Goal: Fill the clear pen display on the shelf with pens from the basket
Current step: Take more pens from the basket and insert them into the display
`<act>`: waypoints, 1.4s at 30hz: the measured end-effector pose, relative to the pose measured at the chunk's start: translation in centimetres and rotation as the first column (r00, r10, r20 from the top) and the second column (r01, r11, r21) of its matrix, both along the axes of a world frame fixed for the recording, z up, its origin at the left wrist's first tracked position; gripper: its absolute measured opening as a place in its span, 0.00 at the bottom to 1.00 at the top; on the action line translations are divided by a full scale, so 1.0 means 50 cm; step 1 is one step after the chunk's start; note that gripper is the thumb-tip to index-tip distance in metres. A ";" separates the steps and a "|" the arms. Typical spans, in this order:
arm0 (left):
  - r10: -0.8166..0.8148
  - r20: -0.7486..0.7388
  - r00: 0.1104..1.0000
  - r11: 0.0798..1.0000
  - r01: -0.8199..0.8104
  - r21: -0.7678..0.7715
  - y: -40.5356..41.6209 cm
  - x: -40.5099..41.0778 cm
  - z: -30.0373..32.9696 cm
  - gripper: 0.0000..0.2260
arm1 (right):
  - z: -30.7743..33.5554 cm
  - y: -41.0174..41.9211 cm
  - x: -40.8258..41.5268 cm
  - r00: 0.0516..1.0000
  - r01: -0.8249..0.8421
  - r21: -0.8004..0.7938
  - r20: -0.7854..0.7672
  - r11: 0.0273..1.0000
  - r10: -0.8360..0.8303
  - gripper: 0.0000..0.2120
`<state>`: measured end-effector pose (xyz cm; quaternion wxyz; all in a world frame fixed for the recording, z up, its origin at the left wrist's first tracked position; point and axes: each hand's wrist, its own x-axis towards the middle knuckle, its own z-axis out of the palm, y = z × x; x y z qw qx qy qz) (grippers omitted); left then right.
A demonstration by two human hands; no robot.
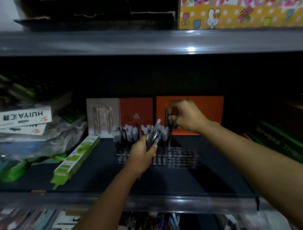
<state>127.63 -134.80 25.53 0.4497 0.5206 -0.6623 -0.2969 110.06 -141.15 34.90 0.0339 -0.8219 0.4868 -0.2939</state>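
Dim dark shelf point(97, 172) here, with the clear plastic pen display point(180, 158) standing mid-shelf, its left rows already full of capped pens. Left hand point(141, 156) grips a bundle of black pens point(153, 136) just over the display; right hand point(185, 117) pinches a single black pen point(167, 124) upright above its open holes.
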 end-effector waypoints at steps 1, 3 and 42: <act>-0.001 0.000 1.000 1.000 0.001 0.002 0.000 0.000 0.000 0.06 | -0.002 -0.001 0.001 1.000 -0.003 0.002 0.001 1.000 0.003 0.03; -0.007 0.006 1.000 1.000 0.007 0.005 0.000 0.000 0.001 0.06 | -0.004 0.000 0.002 1.000 0.002 0.007 -0.011 1.000 -0.002 0.03; 0.029 0.149 0.988 1.000 -0.030 0.005 0.024 0.012 -0.006 0.03 | 0.072 0.061 -0.057 0.973 -0.074 0.026 0.223 0.997 0.066 0.05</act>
